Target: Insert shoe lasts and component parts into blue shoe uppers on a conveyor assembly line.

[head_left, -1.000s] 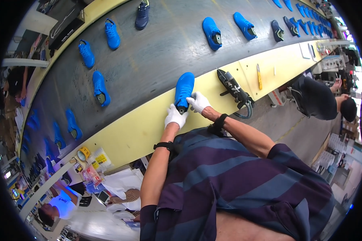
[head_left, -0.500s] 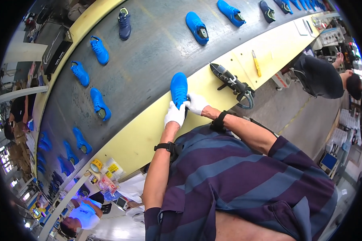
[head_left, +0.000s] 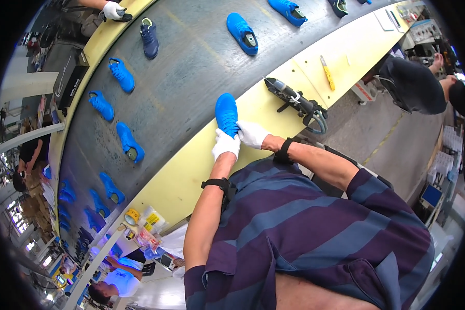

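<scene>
A bright blue sneaker (head_left: 226, 111) lies between my two white-gloved hands, its toe pointing away from me over the edge of the dark belt. My left hand (head_left: 226, 144) is closed round its heel end on the near side. From the right, my right hand (head_left: 251, 135) grips the shoe's collar beside the laces, fingers pressed together. The heel and the shoe's opening are mostly hidden by the gloves. To the right, a black hand tool with hoses (head_left: 294, 98) rests on the yellow ledge (head_left: 186, 178).
The dark conveyor belt (head_left: 181, 67) carries several blue sneakers and a navy sneaker (head_left: 149, 39). A yellow cutter knife (head_left: 327, 73) and a tape roll (head_left: 132, 216) lie along the ledge. Across the belt, a co-worker's gloved hand (head_left: 113, 10) holds a dark object. Other people sit at both sides.
My hands and the blue sneaker stay together, nearly in place. Shoes on the belt have shifted within the view, and a co-worker's gloved hand has appeared at the top left.
</scene>
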Tool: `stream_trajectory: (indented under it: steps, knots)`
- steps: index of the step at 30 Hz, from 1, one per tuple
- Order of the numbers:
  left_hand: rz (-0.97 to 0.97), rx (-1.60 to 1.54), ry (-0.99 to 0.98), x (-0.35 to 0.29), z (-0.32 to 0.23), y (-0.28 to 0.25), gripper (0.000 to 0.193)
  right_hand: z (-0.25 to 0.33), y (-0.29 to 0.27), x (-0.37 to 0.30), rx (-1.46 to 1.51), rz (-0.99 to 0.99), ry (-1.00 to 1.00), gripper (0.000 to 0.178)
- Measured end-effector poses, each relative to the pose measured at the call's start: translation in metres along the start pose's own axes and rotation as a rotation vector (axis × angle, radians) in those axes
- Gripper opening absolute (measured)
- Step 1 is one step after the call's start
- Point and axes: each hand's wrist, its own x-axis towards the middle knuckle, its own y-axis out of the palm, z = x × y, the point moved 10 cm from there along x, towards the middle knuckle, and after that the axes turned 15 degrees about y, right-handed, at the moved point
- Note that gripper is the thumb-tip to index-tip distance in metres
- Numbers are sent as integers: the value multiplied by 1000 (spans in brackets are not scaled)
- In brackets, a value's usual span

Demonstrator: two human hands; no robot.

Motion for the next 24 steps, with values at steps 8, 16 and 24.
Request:
stream_trajectory:
  steps: [8, 16, 24]
  knots:
    - [-122, 66, -36, 5, -7, 0, 71, 4, -8, 3, 17, 92, -12, 29]
    - [-134, -291, 145, -13, -25, -22, 66, 46, -55, 8, -363, -145, -168, 18]
    - [-165, -2, 341, 36, 65, 73, 62, 103, 40, -26, -645, 221, -631, 20]
